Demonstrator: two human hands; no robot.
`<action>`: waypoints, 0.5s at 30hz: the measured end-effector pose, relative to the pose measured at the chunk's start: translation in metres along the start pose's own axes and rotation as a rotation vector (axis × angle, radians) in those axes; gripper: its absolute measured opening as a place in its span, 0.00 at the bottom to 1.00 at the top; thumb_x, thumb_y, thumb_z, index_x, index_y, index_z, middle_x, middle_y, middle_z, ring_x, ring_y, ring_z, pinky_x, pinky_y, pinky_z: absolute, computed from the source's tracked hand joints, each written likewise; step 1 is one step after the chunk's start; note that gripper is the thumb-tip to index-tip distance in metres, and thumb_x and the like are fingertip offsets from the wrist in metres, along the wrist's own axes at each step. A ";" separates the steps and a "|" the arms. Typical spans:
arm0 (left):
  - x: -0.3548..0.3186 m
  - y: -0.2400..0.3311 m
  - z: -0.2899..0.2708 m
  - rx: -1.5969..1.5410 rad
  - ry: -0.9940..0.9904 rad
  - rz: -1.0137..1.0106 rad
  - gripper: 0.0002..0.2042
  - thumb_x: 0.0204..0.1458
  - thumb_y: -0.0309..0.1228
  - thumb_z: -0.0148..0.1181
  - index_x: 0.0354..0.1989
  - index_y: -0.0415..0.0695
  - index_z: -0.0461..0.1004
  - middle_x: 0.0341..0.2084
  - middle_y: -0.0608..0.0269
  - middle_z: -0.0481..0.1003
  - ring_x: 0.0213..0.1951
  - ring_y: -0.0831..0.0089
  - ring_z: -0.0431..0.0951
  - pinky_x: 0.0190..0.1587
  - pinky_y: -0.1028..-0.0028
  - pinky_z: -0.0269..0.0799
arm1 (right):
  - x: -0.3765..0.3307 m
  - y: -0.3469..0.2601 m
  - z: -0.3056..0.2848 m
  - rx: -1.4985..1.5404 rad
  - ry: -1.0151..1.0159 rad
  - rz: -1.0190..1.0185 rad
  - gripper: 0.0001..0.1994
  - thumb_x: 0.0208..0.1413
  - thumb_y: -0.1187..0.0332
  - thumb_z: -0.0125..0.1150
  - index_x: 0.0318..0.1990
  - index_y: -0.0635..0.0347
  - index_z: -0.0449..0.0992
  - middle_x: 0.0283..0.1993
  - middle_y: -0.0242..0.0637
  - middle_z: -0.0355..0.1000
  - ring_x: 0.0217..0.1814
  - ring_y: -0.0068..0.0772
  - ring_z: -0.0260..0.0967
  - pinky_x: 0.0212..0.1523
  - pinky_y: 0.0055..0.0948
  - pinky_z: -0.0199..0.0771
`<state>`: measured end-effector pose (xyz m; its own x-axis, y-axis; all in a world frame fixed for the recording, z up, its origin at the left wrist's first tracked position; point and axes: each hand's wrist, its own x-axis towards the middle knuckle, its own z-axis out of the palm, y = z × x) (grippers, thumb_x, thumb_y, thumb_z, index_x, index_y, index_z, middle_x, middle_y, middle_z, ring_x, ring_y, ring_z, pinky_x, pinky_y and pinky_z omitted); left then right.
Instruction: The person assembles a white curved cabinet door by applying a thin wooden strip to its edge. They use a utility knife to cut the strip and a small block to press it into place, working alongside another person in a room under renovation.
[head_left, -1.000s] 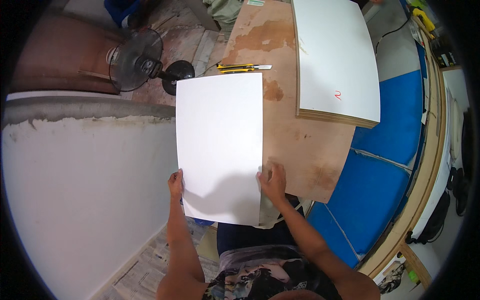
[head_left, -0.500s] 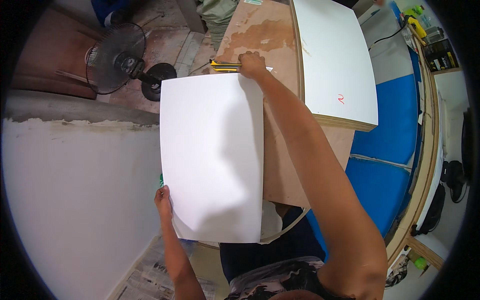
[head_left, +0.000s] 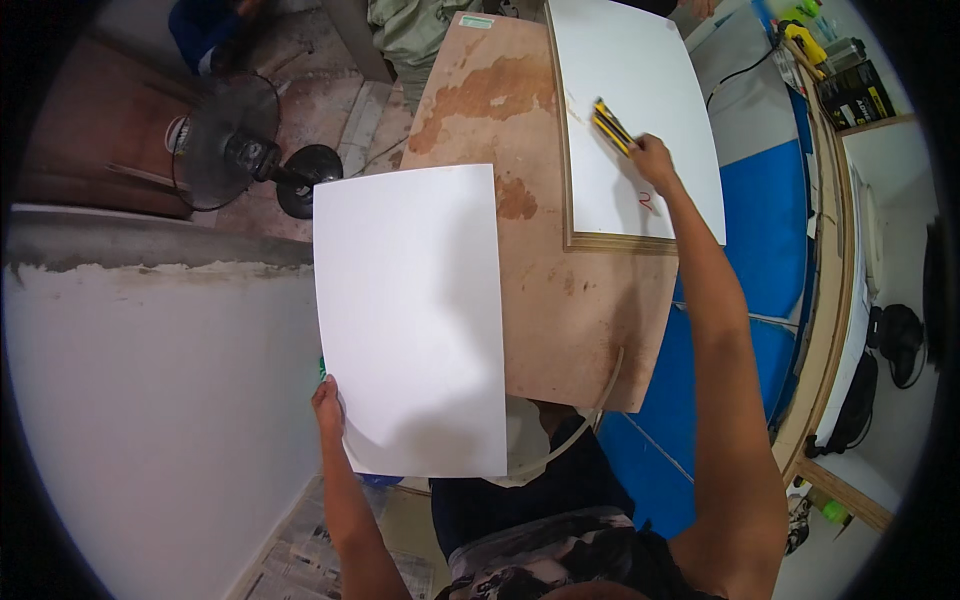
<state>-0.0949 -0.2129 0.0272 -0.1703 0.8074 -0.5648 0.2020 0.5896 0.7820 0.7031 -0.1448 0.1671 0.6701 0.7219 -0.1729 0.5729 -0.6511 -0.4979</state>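
Observation:
My left hand (head_left: 327, 402) is closed on the left edge of a white board (head_left: 410, 320), near its lower corner. The board lies flat, its right part over a brown wooden tabletop (head_left: 580, 330). In my right hand (head_left: 655, 165) is a yellow-and-black utility knife (head_left: 614, 127), its handle pointing up and left. That hand is over a stack of white boards (head_left: 650, 80) with pale wooden edges. A red handwritten mark shows on the top board just below the hand. My fingers partly hide the knife.
A black pedestal fan (head_left: 250, 155) stands at the far left, beyond a white half-wall (head_left: 160, 400). Blue panels (head_left: 765, 230) lie along the right. A curved pale strip (head_left: 585, 430) crosses near my legs. Other people show at the far edge, including a hand (head_left: 703, 8).
My right hand has moved right with the utility knife, from the white board's far edge to above the stack. My left hand keeps hold of the board's left edge.

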 end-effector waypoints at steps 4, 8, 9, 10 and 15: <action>-0.003 0.014 0.007 -0.030 -0.009 -0.032 0.13 0.57 0.38 0.60 0.30 0.39 0.75 0.28 0.68 0.74 0.34 0.78 0.69 0.46 0.76 0.64 | -0.030 0.020 -0.020 -0.284 0.015 0.225 0.19 0.55 0.58 0.58 0.46 0.64 0.75 0.43 0.50 0.75 0.47 0.51 0.72 0.47 0.42 0.71; -0.013 0.030 0.013 -0.041 -0.034 -0.055 0.15 0.58 0.39 0.57 0.39 0.35 0.75 0.36 0.63 0.74 0.40 0.74 0.70 0.51 0.74 0.63 | -0.122 -0.009 0.000 -0.180 0.556 -0.199 0.19 0.54 0.60 0.60 0.47 0.66 0.72 0.42 0.51 0.72 0.45 0.51 0.70 0.45 0.43 0.70; -0.009 0.023 0.009 -0.063 -0.030 -0.047 0.16 0.59 0.39 0.57 0.41 0.34 0.74 0.37 0.62 0.74 0.41 0.73 0.70 0.52 0.74 0.63 | -0.161 -0.012 0.019 0.010 0.531 -0.342 0.19 0.54 0.62 0.60 0.47 0.66 0.71 0.42 0.51 0.71 0.43 0.51 0.69 0.44 0.43 0.69; -0.006 0.018 0.005 -0.040 -0.064 -0.031 0.19 0.60 0.39 0.54 0.45 0.32 0.72 0.41 0.60 0.73 0.44 0.71 0.70 0.53 0.73 0.63 | -0.211 -0.019 0.042 0.026 0.291 -0.194 0.15 0.53 0.64 0.60 0.44 0.66 0.71 0.40 0.52 0.70 0.42 0.52 0.69 0.44 0.41 0.69; -0.007 0.018 0.015 -0.006 -0.006 0.070 0.19 0.61 0.42 0.53 0.40 0.34 0.75 0.37 0.63 0.73 0.40 0.74 0.68 0.48 0.73 0.64 | -0.465 -0.032 0.158 0.365 -0.204 0.160 0.22 0.48 0.63 0.67 0.48 0.66 0.71 0.45 0.48 0.69 0.47 0.44 0.69 0.49 0.37 0.69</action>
<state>-0.0751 -0.2079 0.0416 -0.1499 0.8468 -0.5104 0.2073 0.5316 0.8212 0.2989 -0.4230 0.1294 0.6089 0.6742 -0.4179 0.2413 -0.6593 -0.7121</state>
